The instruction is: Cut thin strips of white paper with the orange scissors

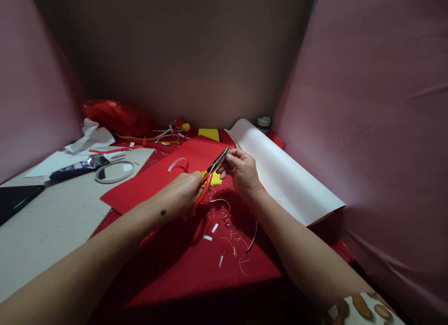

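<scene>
Your left hand (187,189) is wrapped around the handles of the scissors (214,165), orange and yellow at the grip, blades slanting up and away to your right. Scissors sit in mid-air over the near-right edge of the red corrugated sheet (157,187). Your right hand (245,172): thumb and forefinger closed in a pinch right at the blade tips, other fingers curled; whatever lies between them is too small to make out. A thin white cord (221,200) trails below your hands. Beneath them, partly hidden, a yellow piece (216,178); farther back, a yellow sheet (209,134). A pale curled strip (178,161) lies on the corrugated sheet. Red cloth (196,287) covers the work surface, littered nearest you with loose threads and small white scraps (214,228). To your right, beyond the right hand, a large white sheet (290,180) lies partly rolled, with a lidded jar (263,123) behind its far end. Off to your left, a pale board (70,227) bears a dark tube (79,167), a grey ring (114,180) just beside it, and crumpled white paper (90,138). Back left, a red plastic bag (119,117).
</scene>
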